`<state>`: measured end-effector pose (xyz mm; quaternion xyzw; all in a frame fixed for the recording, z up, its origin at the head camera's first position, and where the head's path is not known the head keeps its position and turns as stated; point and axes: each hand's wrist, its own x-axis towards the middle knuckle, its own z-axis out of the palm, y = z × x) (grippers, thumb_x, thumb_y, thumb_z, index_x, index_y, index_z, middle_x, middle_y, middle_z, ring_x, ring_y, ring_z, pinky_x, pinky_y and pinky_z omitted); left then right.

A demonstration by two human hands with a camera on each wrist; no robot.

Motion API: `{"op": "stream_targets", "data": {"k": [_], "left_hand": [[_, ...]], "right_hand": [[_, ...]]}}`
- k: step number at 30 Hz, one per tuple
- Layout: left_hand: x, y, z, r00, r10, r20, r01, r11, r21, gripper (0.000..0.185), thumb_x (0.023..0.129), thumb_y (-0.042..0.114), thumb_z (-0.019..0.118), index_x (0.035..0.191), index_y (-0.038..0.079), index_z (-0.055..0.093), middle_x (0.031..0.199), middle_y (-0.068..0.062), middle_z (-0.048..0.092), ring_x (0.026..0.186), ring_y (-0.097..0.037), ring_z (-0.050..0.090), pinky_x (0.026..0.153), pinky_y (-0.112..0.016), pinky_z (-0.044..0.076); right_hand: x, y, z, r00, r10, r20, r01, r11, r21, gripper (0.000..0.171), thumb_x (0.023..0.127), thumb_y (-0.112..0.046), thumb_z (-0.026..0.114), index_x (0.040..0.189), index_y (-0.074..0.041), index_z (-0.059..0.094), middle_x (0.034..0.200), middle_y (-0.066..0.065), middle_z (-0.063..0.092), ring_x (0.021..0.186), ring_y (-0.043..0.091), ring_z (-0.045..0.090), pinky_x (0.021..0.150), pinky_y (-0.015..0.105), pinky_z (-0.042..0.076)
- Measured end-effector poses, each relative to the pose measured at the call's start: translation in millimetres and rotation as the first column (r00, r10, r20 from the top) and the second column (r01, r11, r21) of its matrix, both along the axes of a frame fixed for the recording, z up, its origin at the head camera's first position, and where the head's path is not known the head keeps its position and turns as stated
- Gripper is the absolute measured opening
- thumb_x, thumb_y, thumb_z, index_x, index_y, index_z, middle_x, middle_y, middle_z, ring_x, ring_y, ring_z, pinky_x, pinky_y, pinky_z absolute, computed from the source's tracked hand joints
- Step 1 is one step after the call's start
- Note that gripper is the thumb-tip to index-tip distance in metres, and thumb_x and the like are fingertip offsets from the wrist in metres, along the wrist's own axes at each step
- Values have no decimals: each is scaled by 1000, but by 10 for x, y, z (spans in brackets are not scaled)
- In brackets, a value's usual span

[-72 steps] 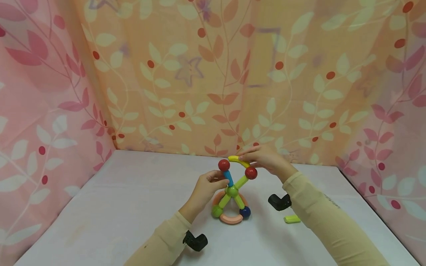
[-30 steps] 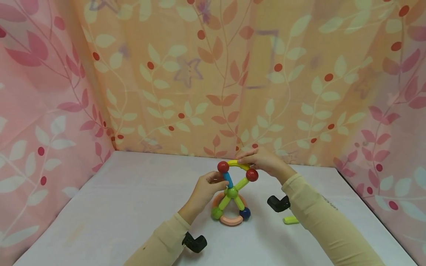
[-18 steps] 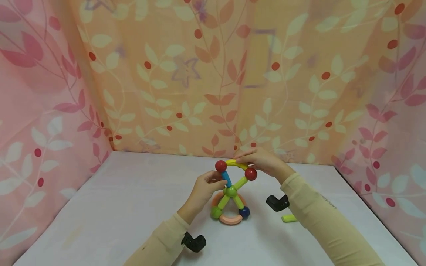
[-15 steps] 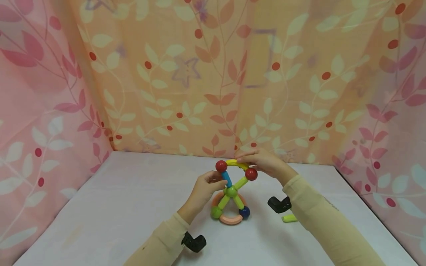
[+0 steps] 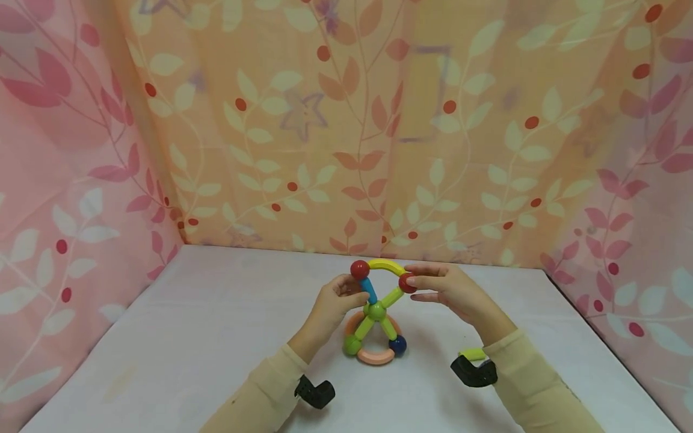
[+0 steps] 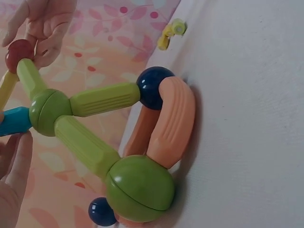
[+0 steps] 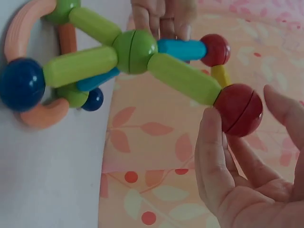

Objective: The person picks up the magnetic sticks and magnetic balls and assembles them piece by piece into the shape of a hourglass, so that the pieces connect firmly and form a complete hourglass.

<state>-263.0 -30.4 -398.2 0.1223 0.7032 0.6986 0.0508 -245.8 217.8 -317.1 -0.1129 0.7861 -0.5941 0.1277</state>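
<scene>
A magnetic stick-and-ball figure stands on the table. Its green centre ball joins lime sticks and a blue stick, over a base of peach curved sticks. A yellow curved stick arches across the top between two red balls. My left hand pinches the blue stick just under the left red ball. At the right red ball, my right hand has its fingers extended; one fingertip touches the ball's underside while another digit stands apart from it in the right wrist view.
A loose lime stick lies on the white table near my right wrist, partly behind the black wrist mount. Another black mount hangs at my left wrist. Patterned curtains enclose the back and sides.
My right hand has let go of the yellow curved stick and moved down and right to the red ball. The yellow stick's left end has lowered onto the left red ball. My left hand holds still.
</scene>
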Motion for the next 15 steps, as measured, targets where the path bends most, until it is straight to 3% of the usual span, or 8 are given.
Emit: {"op": "stream_targets", "data": {"k": [5,7,15], "left_hand": [[-29,-34,75,1000,-11,-24,13,996,88,64,91,11,72,148,17,43,133,-13,61,116,-22,64,101,-37,54],[-28,-53,110,999,-23,-38,26,996,82,66,91,11,71,150,21,41,134,-12,61,117,-22,63,101,-36,53],[-21,-120,146,998,6,-55,-2,998,61,57,91,17,73,143,18,51,122,-11,68,110,-18,66,101,-38,53]], "right_hand": [[63,-36,-19,999,-40,-31,39,999,-20,52,96,-23,67,137,6,53,114,5,74,103,15,70,95,34,57],[69,-41,-25,998,-54,-31,53,998,-31,52,96,-23,67,136,7,54,111,4,74,101,14,71,94,30,57],[42,-67,-56,997,-75,-16,73,993,-88,49,95,-21,68,132,9,56,109,1,74,100,10,70,94,28,56]]}}
